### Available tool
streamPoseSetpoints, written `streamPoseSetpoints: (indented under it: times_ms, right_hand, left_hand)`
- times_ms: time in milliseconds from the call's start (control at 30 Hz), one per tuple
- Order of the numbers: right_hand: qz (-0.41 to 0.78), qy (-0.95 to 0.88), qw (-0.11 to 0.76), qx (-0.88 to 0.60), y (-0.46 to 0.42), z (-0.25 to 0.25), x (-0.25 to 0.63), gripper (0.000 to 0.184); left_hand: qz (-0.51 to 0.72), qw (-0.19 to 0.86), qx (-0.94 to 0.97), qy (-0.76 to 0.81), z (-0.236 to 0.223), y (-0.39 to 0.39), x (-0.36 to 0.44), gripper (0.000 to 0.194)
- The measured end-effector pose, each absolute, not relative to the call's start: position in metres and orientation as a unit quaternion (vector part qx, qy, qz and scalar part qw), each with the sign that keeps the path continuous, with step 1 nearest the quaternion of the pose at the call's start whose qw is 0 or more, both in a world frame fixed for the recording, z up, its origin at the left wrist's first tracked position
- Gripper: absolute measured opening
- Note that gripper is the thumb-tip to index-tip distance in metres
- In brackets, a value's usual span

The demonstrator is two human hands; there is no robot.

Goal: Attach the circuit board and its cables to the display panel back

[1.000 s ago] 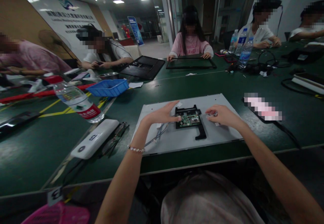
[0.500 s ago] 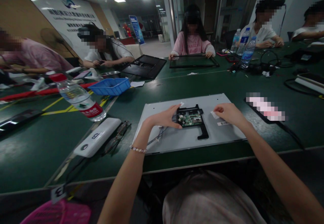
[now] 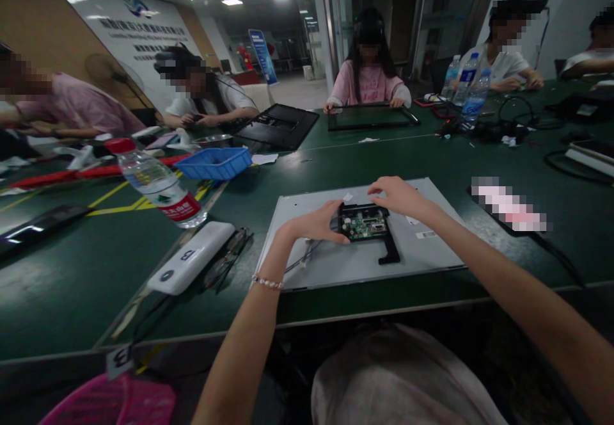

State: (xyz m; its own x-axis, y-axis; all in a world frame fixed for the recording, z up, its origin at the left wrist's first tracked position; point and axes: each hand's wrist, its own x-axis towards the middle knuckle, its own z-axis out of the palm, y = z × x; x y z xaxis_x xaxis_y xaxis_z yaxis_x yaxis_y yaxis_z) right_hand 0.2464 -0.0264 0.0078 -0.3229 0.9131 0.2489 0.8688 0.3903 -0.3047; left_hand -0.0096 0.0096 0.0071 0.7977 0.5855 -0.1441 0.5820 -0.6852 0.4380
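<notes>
from my end i've got both bare hands working over a grey panel (image 3: 330, 274) lying flat by the near edge of the counter (image 3: 307, 168). on the panel sits a black bracket (image 3: 390, 249) with a green circuit board (image 3: 363, 226) in it, one arm of the bracket running toward the near edge.

left hand (image 3: 316, 221): half spread, thumb and fingers in a c around the bracket's left end, thumb on the near side, fingertips by the far left corner. looks like contact; i can't make out if it's a firm grip. bead bracelet (image 3: 267, 282) on that wrist. right hand (image 3: 397, 194): loosely curled, over the bracket's far right corner, fingertips pointing left. can't make out if it pinches anything or touches the bracket, underside hidden.

also on the panel: thin cables (image 3: 303, 260) left of the bracket, a white tab (image 3: 348, 197) beyond the left fingertips, a printed label (image 3: 426, 235) right of the bracket.

left of the panel i see glasses (image 3: 228, 260), then a white power bank (image 3: 192, 258) just beside them. farther from the near edge, a tilted-looking water bottle (image 3: 160, 185) and a blue tray (image 3: 213, 164). right of the panel, a phone (image 3: 508, 208), screen blurred out. at the far edge a person in pink (image 3: 367, 86) has both hands on a thin black frame (image 3: 374, 127).
</notes>
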Motion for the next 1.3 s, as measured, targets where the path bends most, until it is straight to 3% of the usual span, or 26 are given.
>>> streamPoseSetpoints:
  times_ms: [200,400,700,833,1067,1300]
  right_hand:
    - [0.032,-0.827,0.109,-0.551,0.019,0.005,0.201,0.027]
    - [-0.014,-0.815,0.062,-0.576,0.023,0.004,0.183,0.023]
    - [-0.116,-0.819,0.045,-0.561,0.002,0.011,0.225,0.029]
    - [-0.091,-0.82,0.035,-0.563,-0.003,-0.001,0.252,0.023]
    - [-0.052,-0.836,0.09,-0.539,0.0,-0.013,0.266,0.023]
    - [-0.059,-0.831,0.061,-0.549,0.0,-0.012,0.261,0.023]
  left_hand:
    - [0.027,0.247,0.927,0.28,0.009,0.008,-0.009,0.096]
    - [0.01,0.24,0.925,0.295,0.007,0.009,-0.011,0.099]
    - [-0.015,0.234,0.918,0.321,0.005,0.009,-0.011,0.108]
    - [-0.023,0.235,0.916,0.323,0.005,0.009,-0.011,0.108]
    - [-0.039,0.243,0.911,0.332,0.007,0.007,-0.011,0.113]
    - [-0.037,0.237,0.912,0.333,0.006,0.008,-0.012,0.112]
